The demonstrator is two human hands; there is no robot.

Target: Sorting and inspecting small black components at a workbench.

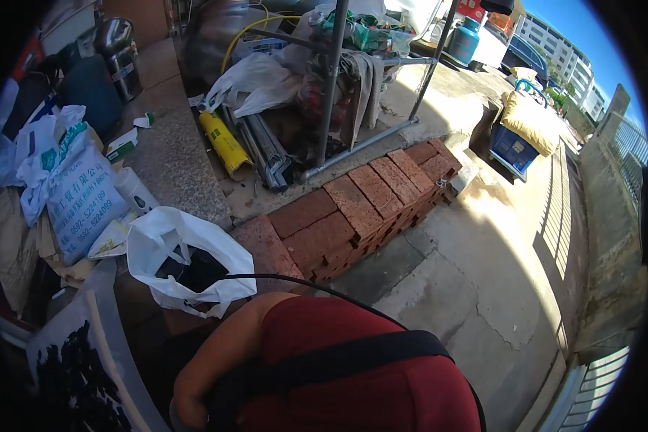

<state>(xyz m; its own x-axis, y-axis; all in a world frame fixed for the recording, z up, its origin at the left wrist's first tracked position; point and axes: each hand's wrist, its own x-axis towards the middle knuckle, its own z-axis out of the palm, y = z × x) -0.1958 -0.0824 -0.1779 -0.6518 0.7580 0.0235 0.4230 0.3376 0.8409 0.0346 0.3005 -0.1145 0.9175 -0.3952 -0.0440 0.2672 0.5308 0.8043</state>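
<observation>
Neither of my hands shows in the head view. A bare, bent arm (219, 345) runs to the lower edge, and its hand cannot be made out. Beside it a dark red top (317, 317) with a wide black strap (367, 358) fills the bottom middle. Nearest to the arm stands an opened white plastic bag (147, 259) with something black inside. A thin black cable (281, 276) leads from the bag across the red top. Just beyond lies a long, low stack of red bricks (317, 237).
Printed white sacks (86, 194) and a steel container (122, 68) crowd the left. A yellow cylinder (223, 140) and metal bars (263, 147) lie by a pipe frame (331, 86). Cracked concrete (475, 288) stretches right toward a wall (605, 216); a blue crate (515, 147) stands farther off.
</observation>
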